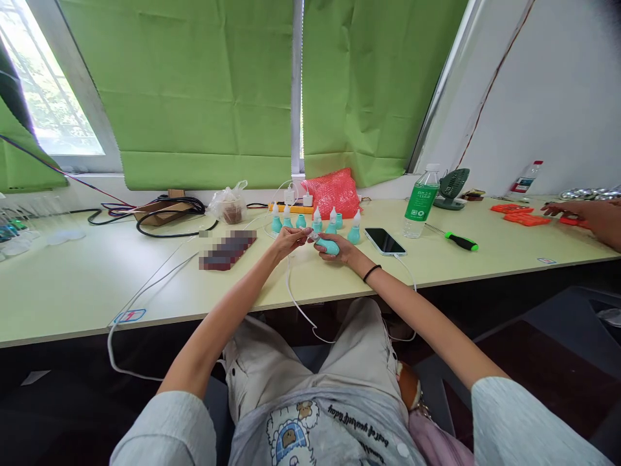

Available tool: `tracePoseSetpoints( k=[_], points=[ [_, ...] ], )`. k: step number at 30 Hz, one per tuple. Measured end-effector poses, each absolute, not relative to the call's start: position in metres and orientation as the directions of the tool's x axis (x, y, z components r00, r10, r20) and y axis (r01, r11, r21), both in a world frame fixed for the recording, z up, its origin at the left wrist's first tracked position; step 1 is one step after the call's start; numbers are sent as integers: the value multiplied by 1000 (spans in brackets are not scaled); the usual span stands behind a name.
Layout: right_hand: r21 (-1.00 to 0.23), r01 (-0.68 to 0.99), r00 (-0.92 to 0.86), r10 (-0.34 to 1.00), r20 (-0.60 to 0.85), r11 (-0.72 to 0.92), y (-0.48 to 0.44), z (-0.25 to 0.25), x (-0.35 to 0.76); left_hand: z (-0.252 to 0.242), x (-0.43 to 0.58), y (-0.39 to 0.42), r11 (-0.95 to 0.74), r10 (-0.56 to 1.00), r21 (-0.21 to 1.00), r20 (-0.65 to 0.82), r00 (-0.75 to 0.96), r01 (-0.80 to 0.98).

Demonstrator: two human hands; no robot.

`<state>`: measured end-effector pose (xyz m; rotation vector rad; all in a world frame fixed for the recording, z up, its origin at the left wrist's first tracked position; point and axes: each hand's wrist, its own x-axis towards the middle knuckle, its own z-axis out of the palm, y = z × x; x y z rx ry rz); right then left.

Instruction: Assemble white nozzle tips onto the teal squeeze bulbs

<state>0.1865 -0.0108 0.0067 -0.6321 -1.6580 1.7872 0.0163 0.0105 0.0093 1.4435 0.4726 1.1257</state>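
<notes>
My right hand (343, 250) is closed round the teal bulb of a nasal aspirator (328, 246), held on its side just above the table's front part. My left hand (290, 241) pinches at the clear tip end of the same aspirator; the fingers partly hide what lies between them. Behind both hands stand several more teal bulbs, some topped with a white translucent nozzle, such as the upright aspirator (354, 228) at the right of the group. One bulb (301, 221) in the group shows no nozzle.
A phone (385, 241) on a cable, a green-labelled bottle (421, 202) and a screwdriver (453, 241) lie or stand to the right. A blurred dark red object (228, 250) is at left. Behind is a red bubble-wrap bag (332, 193). Another person's hand (572, 210) reaches toward orange pieces (526, 220).
</notes>
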Motion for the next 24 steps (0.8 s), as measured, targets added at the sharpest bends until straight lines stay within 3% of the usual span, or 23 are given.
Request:
tracePoseSetpoints(
  k=[11,19,24],
  points=[
    [-968,-103,-510,824,247,227,-13,24,184,17,23,6,-240,879,941,315,358,-238],
    [-901,217,-139,926,352,375,-14,44,253,21,18,18,-349,927,935,335,170,63],
    [-826,426,30,906,422,370,-8,26,272,44,0,45,-437,896,818,433,99,375]
  ],
)
